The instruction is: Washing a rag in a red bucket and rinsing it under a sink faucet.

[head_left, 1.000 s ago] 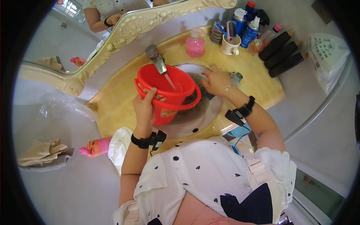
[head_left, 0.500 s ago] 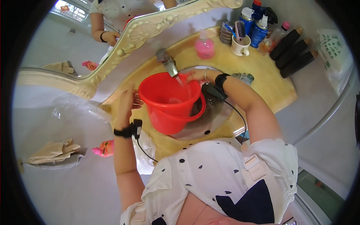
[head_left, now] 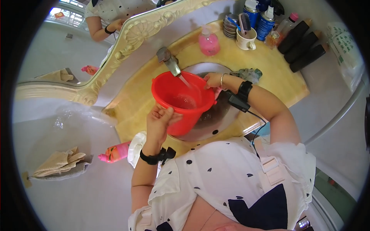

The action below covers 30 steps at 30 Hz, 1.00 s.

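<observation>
A red plastic bucket sits over the sink basin, with water pouring into it from the chrome faucet. Foamy ripples show on the water inside. My right hand, wearing a bracelet, grips the bucket's right rim. On the near left side, my left hand has its thumb at the rim and its fingers against the outer wall, slightly blurred. Black straps with small dark devices circle both wrists.
Behind the basin stand a pink soap bottle, a white cup with a brush, blue cans and dark bottles. A grey-green cloth lies beside the basin. Left are a pink bottle and an ornate mirror frame.
The bucket has turned and shifted slightly right, its handle no longer showing in front. My left hand has moved from its far left side to the near rim. Water still runs.
</observation>
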Tool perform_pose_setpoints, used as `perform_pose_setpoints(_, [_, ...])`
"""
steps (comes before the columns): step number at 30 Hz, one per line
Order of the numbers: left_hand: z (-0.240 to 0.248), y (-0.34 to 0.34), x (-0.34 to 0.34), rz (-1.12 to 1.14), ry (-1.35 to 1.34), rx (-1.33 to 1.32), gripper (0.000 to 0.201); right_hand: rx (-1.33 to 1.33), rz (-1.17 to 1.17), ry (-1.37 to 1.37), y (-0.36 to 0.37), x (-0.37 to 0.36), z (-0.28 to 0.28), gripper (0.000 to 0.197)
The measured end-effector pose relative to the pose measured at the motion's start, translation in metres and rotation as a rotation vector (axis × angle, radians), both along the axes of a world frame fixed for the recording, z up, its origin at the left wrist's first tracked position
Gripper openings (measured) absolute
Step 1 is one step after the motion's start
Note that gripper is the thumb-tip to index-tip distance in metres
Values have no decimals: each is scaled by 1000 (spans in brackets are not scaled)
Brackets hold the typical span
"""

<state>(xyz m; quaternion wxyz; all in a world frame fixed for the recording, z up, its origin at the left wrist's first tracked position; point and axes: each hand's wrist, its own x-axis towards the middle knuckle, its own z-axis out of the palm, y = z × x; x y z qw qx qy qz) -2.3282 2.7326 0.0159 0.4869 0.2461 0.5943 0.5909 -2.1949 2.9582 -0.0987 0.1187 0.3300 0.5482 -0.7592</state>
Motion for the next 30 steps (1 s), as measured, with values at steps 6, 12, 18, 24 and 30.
perform_pose_setpoints(6, [44,-23,-72,-315,548,-510,36,129,139,281,0,-24,-4,46])
perform_pose_setpoints(12, [29,28,-101,-345,322,-591,28,391,216,282,12,-38,2,46])
perform_pose_setpoints(18, [-7,55,-74,-150,-97,-544,18,662,61,269,31,-38,-26,24])
perform_pose_setpoints(24, [-10,43,-43,-33,-69,-370,16,767,288,-170,31,0,17,32])
perform_pose_setpoints(30, [5,28,-4,-155,252,-106,12,423,-48,-39,-39,20,-40,51])
